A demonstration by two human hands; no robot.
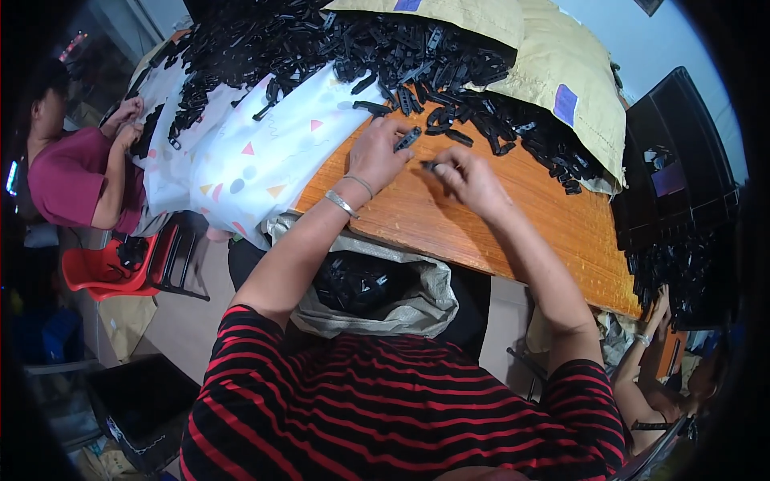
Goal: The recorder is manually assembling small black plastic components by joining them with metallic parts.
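Above the wooden table, my left hand [378,154] pinches a slim black plastic part [407,139] that looks like a clip, with a greyish piece along it. My right hand [475,181], just to its right, has thumb and fingers closed on a small dark piece [430,166]; its kind is too small to make out. The two hands are close together but apart. Beyond them, loose black plastic parts [449,120] of a similar look lie scattered on the wooden table [401,204].
A large heap of black parts [265,48] covers the far left, partly on a patterned white sheet [241,172]. Yellowish sacks [569,72] lie far right. An open woven sack [437,301] with black parts hangs below the table edge. People work at left [72,180] and lower right [642,385].
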